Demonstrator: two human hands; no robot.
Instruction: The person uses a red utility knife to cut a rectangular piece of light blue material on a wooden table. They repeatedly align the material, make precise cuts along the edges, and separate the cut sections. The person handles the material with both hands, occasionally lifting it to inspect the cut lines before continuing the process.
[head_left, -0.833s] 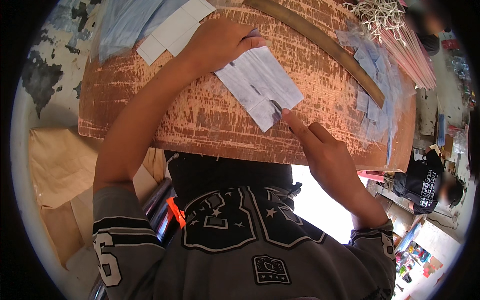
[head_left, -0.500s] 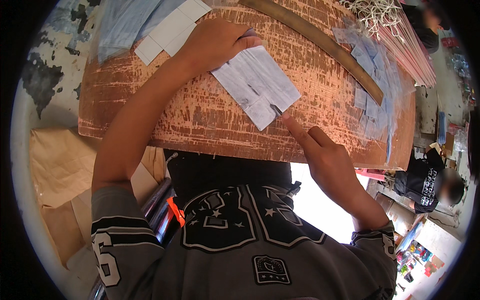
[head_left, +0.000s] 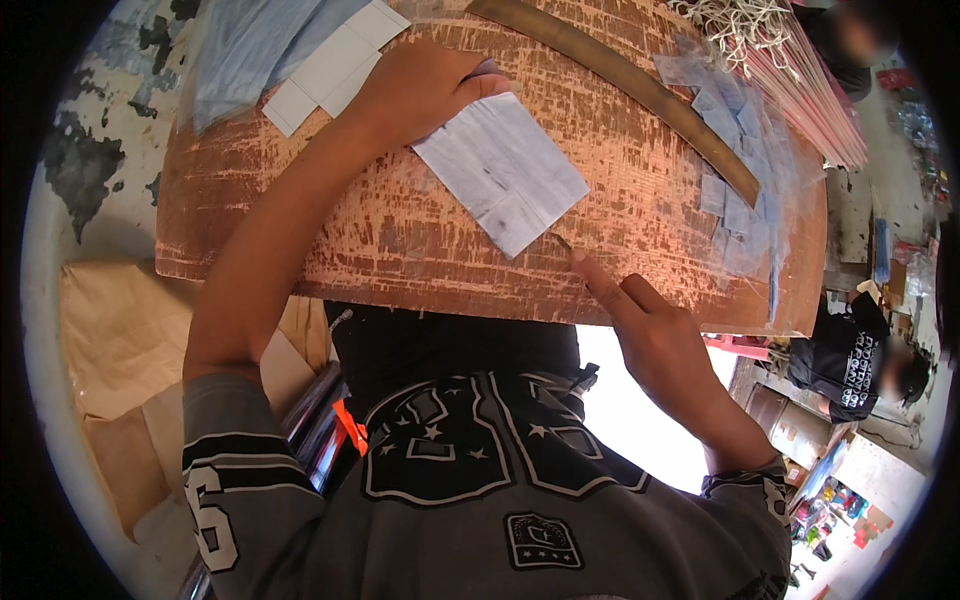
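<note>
My left hand [head_left: 440, 90] is closed over the upper corner of a pale bluish-white rectangular piece [head_left: 505, 170], thin sheet material that looks layered. The piece lies tilted on the worn wooden board, with faint dark marks on it. Just off its lower right corner is a thin dark knife blade [head_left: 562, 242]. My right hand [head_left: 645, 310] grips this knife, index finger stretched along it and the other fingers curled; its handle is hidden in the hand. Blade and piece look slightly apart.
A white ruled card [head_left: 320, 85] and bluish clear sheets [head_left: 235, 60] lie at the far left of the board [head_left: 400, 260]. A long brown strip [head_left: 640, 75] curves across the far right, beside cut bluish pieces [head_left: 735, 195] and pink sticks [head_left: 810, 100] with white strings. Two people are at the right.
The knife has drawn off the piece's lower right corner, toward me and slightly right. The dark slot it stood in no longer shows. My left hand keeps its hold.
</note>
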